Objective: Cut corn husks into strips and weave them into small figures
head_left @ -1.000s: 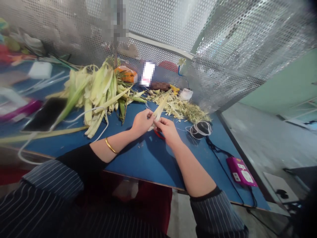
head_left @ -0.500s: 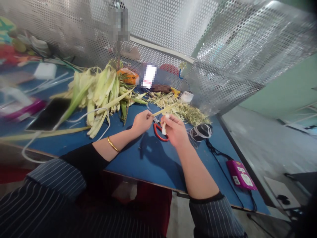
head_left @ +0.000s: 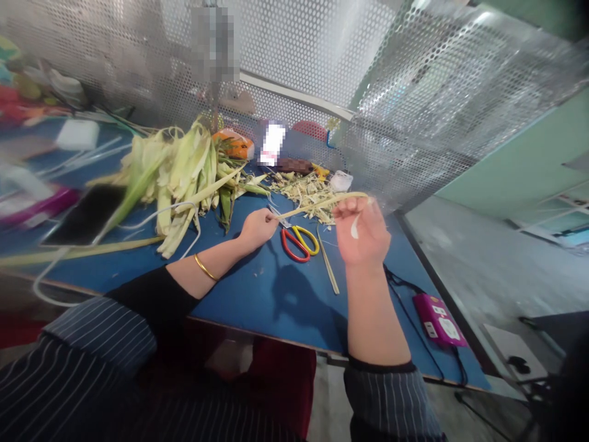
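A long pale husk strip [head_left: 317,205] is stretched between my hands. My left hand [head_left: 259,229] pinches its left end above the blue table. My right hand [head_left: 362,232] is raised with its fingers curled at the strip's other end, and a small white piece [head_left: 354,228] shows against the palm. Scissors with red and yellow handles [head_left: 297,244] lie on the table between the hands. A thin stalk [head_left: 328,261] rests just left of my right wrist. Behind my left hand lies a big pile of pale green husks [head_left: 184,166].
Husk scraps [head_left: 304,190] lie behind the scissors. A dark phone [head_left: 85,215] with a white cable is at the left, a lit phone [head_left: 272,144] at the back. A magenta power strip [head_left: 439,319] sits on the right. A perforated metal screen [head_left: 304,61] stands behind.
My right hand has moved right and up, away from my left hand, along the strip. The yellow scissor handle and thin stalk now show. My left hand keeps its pinch.
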The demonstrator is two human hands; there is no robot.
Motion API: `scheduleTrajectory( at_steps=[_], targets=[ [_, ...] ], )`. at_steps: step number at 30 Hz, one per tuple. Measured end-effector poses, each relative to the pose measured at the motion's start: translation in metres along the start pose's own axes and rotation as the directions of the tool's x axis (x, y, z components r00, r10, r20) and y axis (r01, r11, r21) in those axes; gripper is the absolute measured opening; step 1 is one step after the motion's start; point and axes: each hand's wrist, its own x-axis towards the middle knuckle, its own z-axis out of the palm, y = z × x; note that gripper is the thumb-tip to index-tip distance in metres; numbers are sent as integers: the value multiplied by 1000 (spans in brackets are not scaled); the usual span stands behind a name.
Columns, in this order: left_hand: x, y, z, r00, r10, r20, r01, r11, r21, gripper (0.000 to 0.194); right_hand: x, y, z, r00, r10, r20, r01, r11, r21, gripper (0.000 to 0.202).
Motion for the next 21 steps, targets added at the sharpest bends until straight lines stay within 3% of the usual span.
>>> scheduleTrajectory(
  at_steps=[4,9,16,18,19,20,21],
  targets=[
    [2,-4,1,997,-67,31,69,996,-63,17,5,-15,-7,988,-113,-101,111,993,-29,24],
    [8,-8,0,990,-137,30,140,978,-158,17,9,-25,-16,973,-215,-78,207,973,-105,21],
    [13,-9,0,962,-267,54,269,903,-334,10,12,-34,-25,896,-398,-197,354,908,-223,17],
    [12,-7,0,961,-269,60,273,893,-359,11,11,-31,-31,882,-418,-216,305,857,-414,17],
    [12,-4,-1,962,-266,65,271,885,-378,11,9,-27,-35,897,-389,-212,220,807,-548,16],
    [11,-1,-1,962,-263,72,269,875,-403,12,7,-24,-39,928,-311,-204,84,710,-700,16],
    [9,2,-2,963,-258,84,268,860,-434,13,4,-19,-43,963,-178,-200,-74,538,-839,18]
  ],
)
